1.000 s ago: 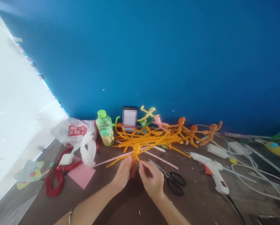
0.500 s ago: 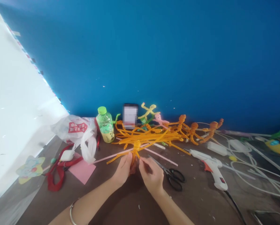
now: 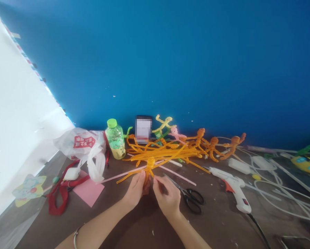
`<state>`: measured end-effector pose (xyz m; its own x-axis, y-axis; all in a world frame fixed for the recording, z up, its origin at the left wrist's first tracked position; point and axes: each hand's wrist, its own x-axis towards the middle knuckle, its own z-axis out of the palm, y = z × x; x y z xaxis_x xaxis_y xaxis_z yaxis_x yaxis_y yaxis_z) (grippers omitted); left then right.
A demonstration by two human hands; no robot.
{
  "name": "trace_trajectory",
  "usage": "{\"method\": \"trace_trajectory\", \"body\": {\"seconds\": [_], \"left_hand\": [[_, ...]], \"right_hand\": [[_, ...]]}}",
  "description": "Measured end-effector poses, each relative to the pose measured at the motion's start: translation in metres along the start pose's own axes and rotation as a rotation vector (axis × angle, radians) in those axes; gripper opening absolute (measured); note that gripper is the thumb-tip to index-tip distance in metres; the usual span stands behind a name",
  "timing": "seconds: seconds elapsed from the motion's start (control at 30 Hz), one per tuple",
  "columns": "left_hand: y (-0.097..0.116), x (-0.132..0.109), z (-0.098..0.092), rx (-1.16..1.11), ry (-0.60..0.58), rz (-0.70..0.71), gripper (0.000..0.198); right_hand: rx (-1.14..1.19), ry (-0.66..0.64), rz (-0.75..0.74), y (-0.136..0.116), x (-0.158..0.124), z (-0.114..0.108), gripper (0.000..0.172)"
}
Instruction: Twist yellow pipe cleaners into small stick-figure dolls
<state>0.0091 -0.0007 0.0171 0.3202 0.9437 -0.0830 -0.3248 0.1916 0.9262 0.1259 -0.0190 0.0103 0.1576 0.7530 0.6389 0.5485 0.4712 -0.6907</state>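
Observation:
Between my hands, low over the table, is an orange pipe cleaner figure [image 3: 150,162] with a coiled round head and loose strands spreading out. My left hand [image 3: 136,186] is closed on its lower strands; the fingertips are partly hidden. With thumb and forefinger, my right hand [image 3: 167,192] pinches one strand on the figure's right side. Just behind lies a pile of loose orange pipe cleaners [image 3: 167,152]. Pink pipe cleaners [image 3: 179,175] stick out beneath them. Black-handled scissors [image 3: 193,200] rest beside my right hand, their blades partly covered by it.
Finished orange figures [image 3: 214,145] stand behind the pile, near a green-capped bottle [image 3: 115,141] and a propped phone [image 3: 143,129]. At right are a white glue gun [image 3: 234,188] and tangled cables [image 3: 276,193]. A plastic bag [image 3: 79,141], red strap [image 3: 58,200] and pink paper [image 3: 89,192] lie left.
The view has shifted slightly, so things on the table sit a little lower and further left. Both hands keep their hold on the orange figure, with hardly any movement.

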Motion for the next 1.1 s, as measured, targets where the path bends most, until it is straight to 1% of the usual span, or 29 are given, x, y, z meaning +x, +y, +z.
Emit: {"method": "trace_trajectory", "body": {"seconds": [0.17, 0.3, 0.47, 0.77, 0.93, 1.1], "left_hand": [[0.002, 0.000, 0.002, 0.022, -0.029, 0.024, 0.051], [0.000, 0.002, 0.001, -0.024, -0.035, 0.015, 0.049], [-0.003, 0.002, 0.000, -0.030, -0.035, 0.009, 0.050], [0.002, 0.000, 0.001, -0.021, -0.010, -0.007, 0.051], [-0.003, 0.000, 0.000, -0.011, 0.007, 0.008, 0.050], [-0.009, 0.002, -0.002, -0.034, -0.004, 0.008, 0.048]], "right_hand": [[-0.004, -0.005, -0.012, 0.000, 0.001, 0.000, 0.010], [-0.002, -0.011, -0.009, 0.001, 0.000, 0.000, 0.010], [0.013, 0.000, -0.003, 0.002, 0.000, 0.001, 0.010], [0.009, -0.014, 0.008, 0.001, 0.002, 0.000, 0.010], [0.009, -0.031, -0.008, 0.001, 0.001, 0.000, 0.010], [0.000, -0.026, -0.011, 0.003, 0.000, 0.001, 0.011]]}}
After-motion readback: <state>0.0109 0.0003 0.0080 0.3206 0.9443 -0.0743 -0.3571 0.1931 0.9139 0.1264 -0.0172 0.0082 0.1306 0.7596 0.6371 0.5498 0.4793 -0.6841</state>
